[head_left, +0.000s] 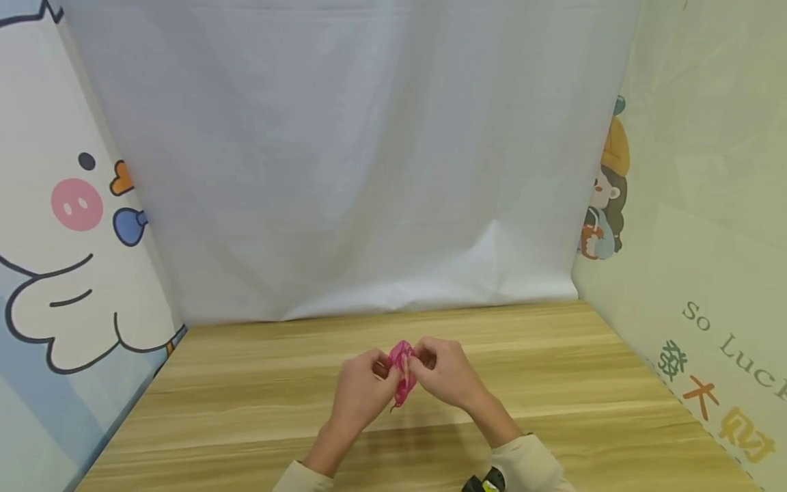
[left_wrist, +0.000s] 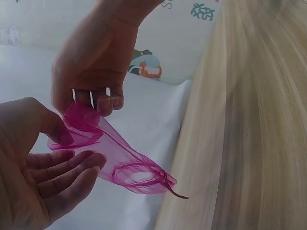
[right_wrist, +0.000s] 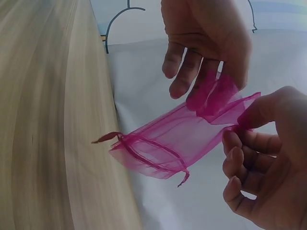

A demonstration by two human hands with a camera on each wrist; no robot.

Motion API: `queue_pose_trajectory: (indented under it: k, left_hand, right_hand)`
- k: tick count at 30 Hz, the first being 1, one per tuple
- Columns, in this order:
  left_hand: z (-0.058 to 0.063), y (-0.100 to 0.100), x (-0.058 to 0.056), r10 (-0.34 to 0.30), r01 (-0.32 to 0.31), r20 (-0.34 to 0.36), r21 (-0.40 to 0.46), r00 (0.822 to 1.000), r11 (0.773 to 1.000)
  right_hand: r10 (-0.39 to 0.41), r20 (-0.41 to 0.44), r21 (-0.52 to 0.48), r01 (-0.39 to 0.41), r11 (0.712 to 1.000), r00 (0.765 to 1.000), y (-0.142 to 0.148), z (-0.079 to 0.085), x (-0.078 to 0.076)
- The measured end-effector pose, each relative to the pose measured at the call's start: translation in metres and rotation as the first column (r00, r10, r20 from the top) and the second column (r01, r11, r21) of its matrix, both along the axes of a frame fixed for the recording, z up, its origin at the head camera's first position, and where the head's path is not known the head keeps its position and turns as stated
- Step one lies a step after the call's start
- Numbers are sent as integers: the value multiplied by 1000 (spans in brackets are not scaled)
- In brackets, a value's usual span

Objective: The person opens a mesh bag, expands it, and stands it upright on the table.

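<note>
A sheer magenta organza drawstring bag (head_left: pixel 404 352) is held above the table between both hands. My left hand (head_left: pixel 364 391) grips one side of its edge, the thumb partly seen through the fabric in the left wrist view. On the other side, my right hand (head_left: pixel 449 374) pinches the edge between thumb and index finger, its other fingers loosely curled. The bag (right_wrist: pixel 168 132) hangs slanted in the right wrist view, with a darker cord (right_wrist: pixel 151 160) looped across its lower part. One cord end (left_wrist: pixel 177 193) dangles in the left wrist view.
Below the hands lies a wood-grain table (head_left: pixel 246 389). A white sheet (head_left: pixel 344 171) hangs behind it. Printed panels stand at the left (head_left: pixel 74 287) and right (head_left: pixel 695 239). A black object with a yellow-green mark (head_left: pixel 486 482) shows beside the right sleeve.
</note>
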State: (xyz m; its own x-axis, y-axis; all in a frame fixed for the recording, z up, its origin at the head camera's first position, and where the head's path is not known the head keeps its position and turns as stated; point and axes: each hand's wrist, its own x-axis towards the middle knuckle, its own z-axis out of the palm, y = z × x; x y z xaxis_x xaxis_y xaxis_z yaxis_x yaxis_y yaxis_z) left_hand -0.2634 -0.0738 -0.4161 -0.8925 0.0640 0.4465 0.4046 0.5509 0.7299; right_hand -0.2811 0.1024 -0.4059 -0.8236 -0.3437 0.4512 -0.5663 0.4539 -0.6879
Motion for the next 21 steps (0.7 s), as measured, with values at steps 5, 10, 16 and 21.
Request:
queue_pose_trajectory:
  k: [5, 10, 16, 21]
  left_hand:
    - [3, 0, 2, -25, 26, 40, -13, 999, 1000]
    - [2, 0, 1, -32, 30, -51, -44, 998, 999]
    - [2, -1, 0, -34, 31, -77, -42, 996, 999]
    - [2, -1, 0, -25, 22, -97, -34, 995, 999]
  right_hand:
    - [60, 4, 47, -60, 997, 998, 2, 0, -1]
    - [96, 34, 68, -98, 993, 995, 4, 2, 0]
    - [91, 80, 26, -93, 995, 993, 3, 6, 0]
    - [109, 77, -2, -109, 994, 991, 4, 6, -1]
